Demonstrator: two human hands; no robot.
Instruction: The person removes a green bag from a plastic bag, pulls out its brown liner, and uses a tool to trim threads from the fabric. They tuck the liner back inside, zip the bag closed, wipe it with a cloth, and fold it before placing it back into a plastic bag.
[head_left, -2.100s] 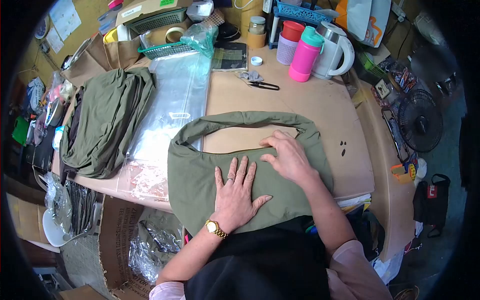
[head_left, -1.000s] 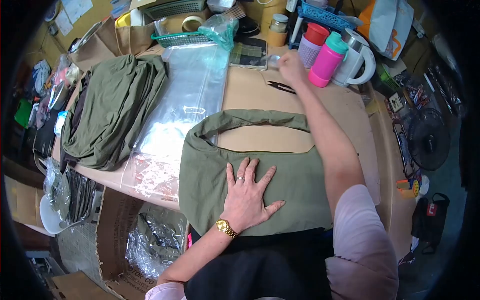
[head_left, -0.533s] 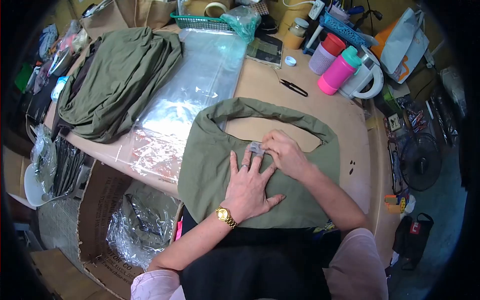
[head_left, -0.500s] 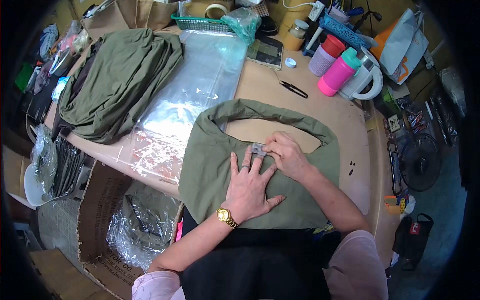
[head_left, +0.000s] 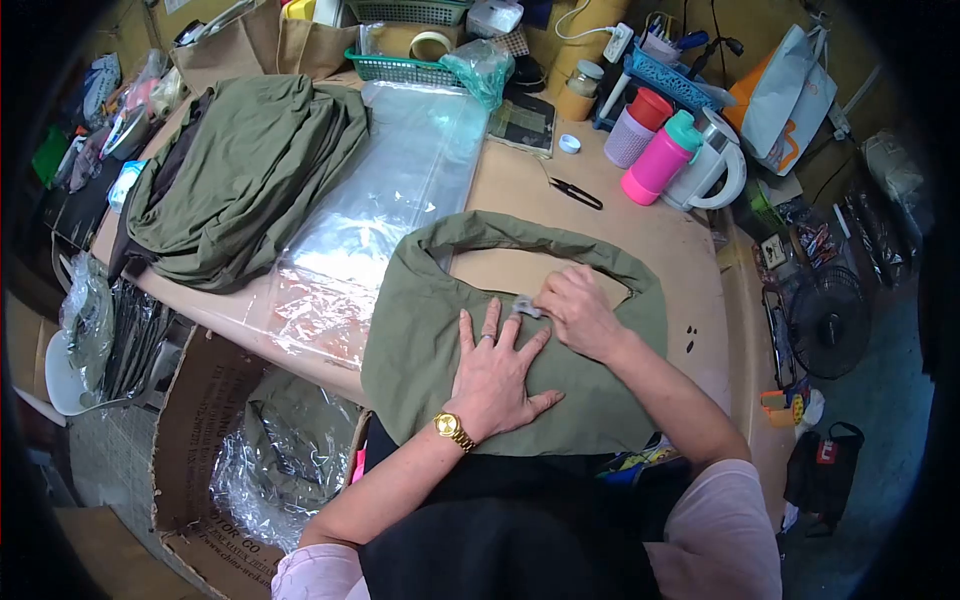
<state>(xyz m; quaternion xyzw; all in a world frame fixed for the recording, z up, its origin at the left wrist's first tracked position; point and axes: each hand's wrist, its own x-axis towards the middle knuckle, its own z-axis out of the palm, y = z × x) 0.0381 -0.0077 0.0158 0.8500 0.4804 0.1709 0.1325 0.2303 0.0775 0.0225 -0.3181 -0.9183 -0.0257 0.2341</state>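
An olive-green fabric shoulder bag (head_left: pixel 420 345) lies flat at the table's near edge, its wide strap curving away from me. My left hand (head_left: pixel 495 378) rests on the bag with fingers spread, pressing the cloth down. Just below the bag's opening, my right hand (head_left: pixel 580 312) pinches a small crumpled greyish-white piece (head_left: pixel 526 306), perhaps cloth, against the fabric. That piece sits close beyond the left fingertips. Most of what the right fingers grip is hidden behind them.
More olive bags (head_left: pixel 240 170) are piled at the back left beside clear plastic sleeves (head_left: pixel 400 160). Thread snips (head_left: pixel 577 193), a pink bottle (head_left: pixel 660 160) and a white kettle (head_left: pixel 712 170) stand or lie to the right. A cardboard box (head_left: pixel 195 430) with plastic-wrapped goods is below left.
My right hand has shifted slightly, with the greyish-white piece now bunched nearer its fingers. The left hand stays pressed on the bag. The whole view has tilted a little.
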